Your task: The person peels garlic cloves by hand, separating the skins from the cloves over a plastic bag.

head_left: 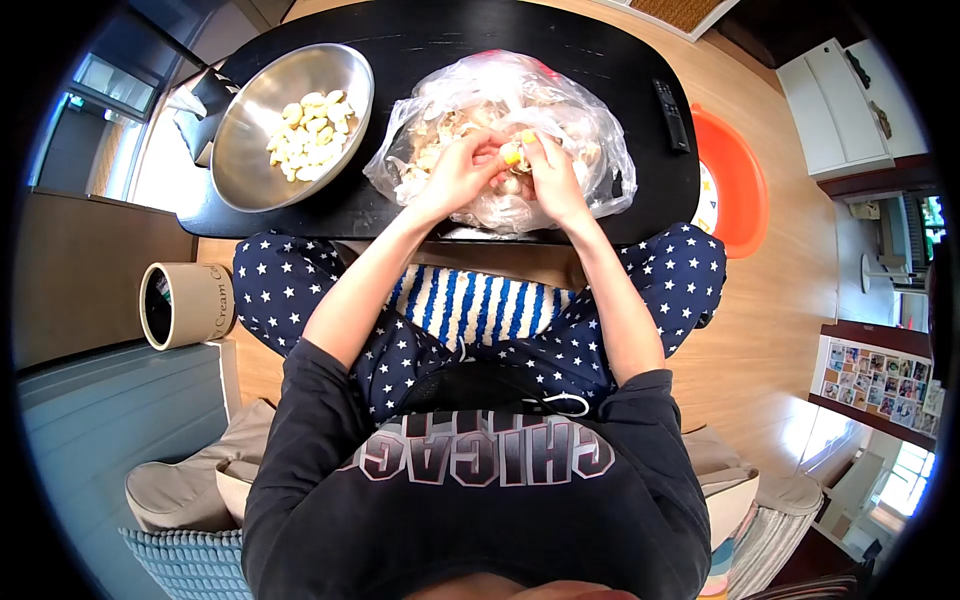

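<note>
Over an opened clear plastic bag (605,135) of garlic bulbs and loose skins, both my hands meet with fingers closed. My left hand (470,170) pinches a piece of garlic (520,167) from the left. From the other side, the thumb and fingers of my right hand (552,175) grip the same piece. Yellow nails and the fingers hide most of it, so I cannot tell whether it is one clove or part of a bulb. Peeled garlic cloves (312,130) lie in a wide steel bowl (240,150) to the left of the bag.
The black table (440,30) carries the bag, the bowl and a remote control (671,115) near its right edge. An orange round basin (745,190) stands beside the table on the right. A cream bin (190,305) is on the floor at left.
</note>
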`<state>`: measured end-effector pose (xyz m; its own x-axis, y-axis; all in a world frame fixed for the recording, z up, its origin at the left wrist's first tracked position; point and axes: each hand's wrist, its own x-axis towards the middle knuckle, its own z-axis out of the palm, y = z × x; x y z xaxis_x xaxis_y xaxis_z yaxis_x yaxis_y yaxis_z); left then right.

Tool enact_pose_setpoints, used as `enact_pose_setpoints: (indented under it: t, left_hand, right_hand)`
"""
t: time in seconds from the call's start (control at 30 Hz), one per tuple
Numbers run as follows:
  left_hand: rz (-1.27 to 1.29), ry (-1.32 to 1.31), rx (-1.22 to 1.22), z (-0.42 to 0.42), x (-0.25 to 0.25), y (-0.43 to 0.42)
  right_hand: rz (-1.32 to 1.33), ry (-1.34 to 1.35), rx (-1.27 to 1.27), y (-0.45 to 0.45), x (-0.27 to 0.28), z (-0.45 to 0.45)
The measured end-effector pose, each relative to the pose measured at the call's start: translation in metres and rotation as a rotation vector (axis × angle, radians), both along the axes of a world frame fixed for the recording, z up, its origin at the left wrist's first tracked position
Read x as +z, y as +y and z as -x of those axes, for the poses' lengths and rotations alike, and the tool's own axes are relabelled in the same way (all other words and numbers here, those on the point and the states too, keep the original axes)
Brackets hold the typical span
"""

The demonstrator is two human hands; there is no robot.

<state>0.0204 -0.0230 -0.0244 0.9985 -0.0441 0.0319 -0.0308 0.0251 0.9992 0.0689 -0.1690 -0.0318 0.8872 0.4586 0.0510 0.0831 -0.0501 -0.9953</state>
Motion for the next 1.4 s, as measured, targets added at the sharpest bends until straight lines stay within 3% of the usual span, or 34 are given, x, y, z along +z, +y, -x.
enact_pose_setpoints:
  t: [0.07,0.17,0.23,0.27,0.33,0.4,0.5,0.57,0.6,0.67,0.8,0.93,1.0,1.17,1.27,1.4]
  left_hand:
    - [0.081,0.129,-0.032,-0.001,0.009,0.004]
    - [0.104,0.169,-0.092,0.003,0.024,0.01]
    - [0.212,0.236,-0.065,0.005,0.024,0.012]
    - [0.21,0.236,-0.062,0.006,0.023,0.013]
    - [0.367,0.335,-0.018,0.007,0.023,0.014]
    - [0.392,0.343,0.0,0.006,0.021,0.014]
    - [0.408,0.339,-0.008,0.002,0.013,0.016]
    - [0.397,0.326,-0.03,0.0,0.009,0.017]
    - [0.34,0.296,-0.051,0.0,0.008,0.016]
    - [0.284,0.268,-0.072,0.001,0.01,0.011]
    - [0.234,0.22,-0.021,0.002,0.003,0.01]
    - [0.304,0.178,0.038,0.008,0.013,0.008]
    - [0.179,0.034,0.021,0.01,0.017,0.009]
    - [0.166,-0.039,0.09,0.011,0.023,0.015]
    - [0.291,-0.039,0.113,0.009,0.022,0.019]
    - [0.19,-0.084,0.169,0.007,0.021,0.025]
  right_hand:
    - [-0.17,0.269,0.121,-0.009,-0.011,-0.016]
    - [-0.139,0.171,0.095,-0.015,0.012,-0.015]
    - [0.057,-0.168,0.025,-0.019,0.009,-0.022]
    - [0.054,-0.168,0.027,-0.021,0.008,-0.023]
    - [0.338,-0.555,-0.068,-0.023,0.013,-0.019]
    - [0.418,-0.465,-0.052,-0.028,0.017,-0.013]
    - [0.586,-0.61,-0.055,-0.032,0.013,-0.009]
    - [0.636,-0.897,-0.236,-0.029,0.013,-0.005]
    - [0.636,-0.898,-0.236,-0.026,0.017,-0.002]
    - [0.321,-0.621,-0.097,-0.014,0.028,0.004]
    - [0.147,-0.595,-0.172,0.011,0.014,0.007]
    - [0.15,-0.664,-0.215,0.019,0.022,0.011]
    - [0.182,-0.798,-0.237,0.024,0.03,0.013]
    - [0.225,-0.94,-0.232,0.034,0.044,0.002]
    - [0.181,-0.883,-0.179,0.038,0.046,-0.007]
    - [0.268,-0.694,-0.089,0.031,0.042,-0.016]
